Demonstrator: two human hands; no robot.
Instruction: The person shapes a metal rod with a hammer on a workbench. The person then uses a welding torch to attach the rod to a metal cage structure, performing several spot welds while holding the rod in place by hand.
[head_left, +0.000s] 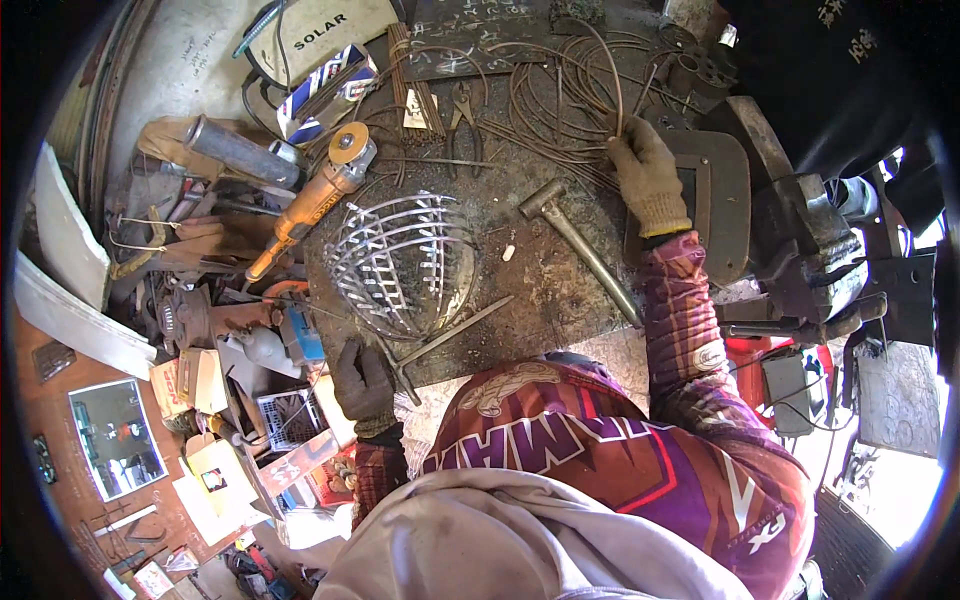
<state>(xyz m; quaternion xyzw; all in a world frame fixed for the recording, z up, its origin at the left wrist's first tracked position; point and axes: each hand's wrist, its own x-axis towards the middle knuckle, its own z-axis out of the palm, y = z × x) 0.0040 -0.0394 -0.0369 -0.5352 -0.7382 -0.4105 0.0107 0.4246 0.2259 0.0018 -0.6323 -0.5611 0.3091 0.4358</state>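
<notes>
My right hand (pixel 648 178), in a tan work glove, is closed on a bent metal rod (pixel 612 62) at the loose coil of rods (pixel 535 105). Down at the table's near left edge is my left hand (pixel 362 388) in a dark, soiled glove. Its fingers look slightly apart, with nothing seen in them. Right beside it lies a chipping hammer (pixel 452 332), its head over the edge. Beyond that hand stands a rounded cage of welded metal strips (pixel 400 262). A hammer with a metal handle (pixel 583 250) lies between the cage and my right forearm.
An orange angle grinder (pixel 312 200) lies left of the cage, and pliers (pixel 461 122) lie behind it. A box of welding rods (pixel 328 92) sits at the back left. On the right are a welding mask (pixel 718 195) and a bench vise (pixel 815 250). Cluttered boxes fill the lower left.
</notes>
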